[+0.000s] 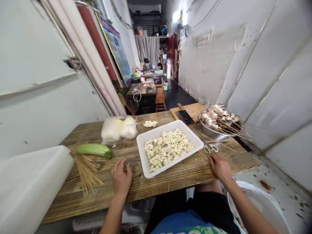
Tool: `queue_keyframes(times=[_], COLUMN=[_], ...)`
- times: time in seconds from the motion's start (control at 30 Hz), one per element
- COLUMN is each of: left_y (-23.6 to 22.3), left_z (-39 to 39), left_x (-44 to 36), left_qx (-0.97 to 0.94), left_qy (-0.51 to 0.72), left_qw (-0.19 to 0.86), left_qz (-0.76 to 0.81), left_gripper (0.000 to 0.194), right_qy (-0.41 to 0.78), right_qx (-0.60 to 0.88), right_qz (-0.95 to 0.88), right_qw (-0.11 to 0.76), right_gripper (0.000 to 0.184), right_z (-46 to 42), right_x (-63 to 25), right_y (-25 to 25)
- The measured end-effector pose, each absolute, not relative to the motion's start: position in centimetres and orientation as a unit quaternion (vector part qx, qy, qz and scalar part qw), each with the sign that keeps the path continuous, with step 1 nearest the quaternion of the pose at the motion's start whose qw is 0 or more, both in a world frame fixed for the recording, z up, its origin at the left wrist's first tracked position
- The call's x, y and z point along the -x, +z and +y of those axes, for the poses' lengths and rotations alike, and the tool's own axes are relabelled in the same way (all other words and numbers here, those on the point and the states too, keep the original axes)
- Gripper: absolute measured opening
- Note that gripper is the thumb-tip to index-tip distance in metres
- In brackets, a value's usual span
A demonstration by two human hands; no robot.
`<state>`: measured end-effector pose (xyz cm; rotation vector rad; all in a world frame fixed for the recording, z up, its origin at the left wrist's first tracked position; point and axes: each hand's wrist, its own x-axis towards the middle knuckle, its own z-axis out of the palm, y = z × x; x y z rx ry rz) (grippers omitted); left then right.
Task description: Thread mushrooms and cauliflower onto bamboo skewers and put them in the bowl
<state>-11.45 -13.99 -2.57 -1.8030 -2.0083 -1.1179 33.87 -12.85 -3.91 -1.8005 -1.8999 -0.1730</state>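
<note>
My left hand (122,177) rests on the wooden table, fingers apart and holding nothing, left of a white plastic tray (141,159). Small cauliflower florets (170,144) lie spread over the tray's bottom. Off the tray's right corner, my right hand (220,167) is closed at the table's front, its fingers at the ends of a few thin bamboo skewers (204,154). Just beyond those fingers lie scissors (211,148) with pale green handles. A steel bowl (213,132) of skewered mushrooms (219,117) stands farther back on the right.
A bundle of bamboo skewers (86,172) and a green vegetable (94,149) lie at left. Behind are bagged cauliflowers (119,129), a loose cauliflower piece (150,123), and a cleaver (185,117) on a cutting board (197,110). A white bin (265,201) stands below right. Another person (147,66) sits far back.
</note>
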Motion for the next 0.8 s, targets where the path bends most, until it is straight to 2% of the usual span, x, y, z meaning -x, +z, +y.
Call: queue_keyframes(times=[0.1, 0.17, 0.3, 0.43, 0.5, 0.63, 0.8], left_y=[0.7, 2.9, 5.6, 5.4, 4.5, 2.7, 2.5], left_z=[-13.4, -12.1, -7.4, -2.4, -0.7, 0.2, -1.4], left_x=[9.5, 7.6, 3.8, 0.7, -0.4, -1.2, -1.0], left_qx=[0.634, 0.686, 0.822, 0.842, 0.819, 0.775, 0.791], left_qy=[-0.4, -0.371, -0.189, -0.061, -0.06, -0.171, -0.148], left_qw=[0.09, 0.055, -0.041, -0.091, -0.101, -0.112, -0.137], left_qz=[-0.656, -0.623, -0.536, -0.528, -0.562, -0.597, -0.578], left_gripper=[0.031, 0.03, 0.029, 0.026, 0.022, 0.015, 0.025], right_qy=[-0.064, -0.066, -0.045, -0.016, -0.006, 0.019, -0.005], right_qx=[0.672, 0.695, 0.759, 0.802, 0.803, 0.773, 0.745], right_qz=[-0.664, -0.624, -0.536, -0.48, -0.482, -0.521, -0.568], right_qw=[0.321, 0.351, 0.367, 0.355, 0.351, 0.362, 0.349], right_gripper=[0.03, 0.031, 0.034, 0.037, 0.038, 0.041, 0.048], right_z=[-12.7, -12.7, -12.9, -13.1, -13.2, -13.2, -12.8], right_x=[-34.6, -34.8, -34.7, -34.7, -34.7, -35.1, -35.5], right_y=[-5.2, -5.7, -5.7, -5.4, -5.4, -5.9, -6.9])
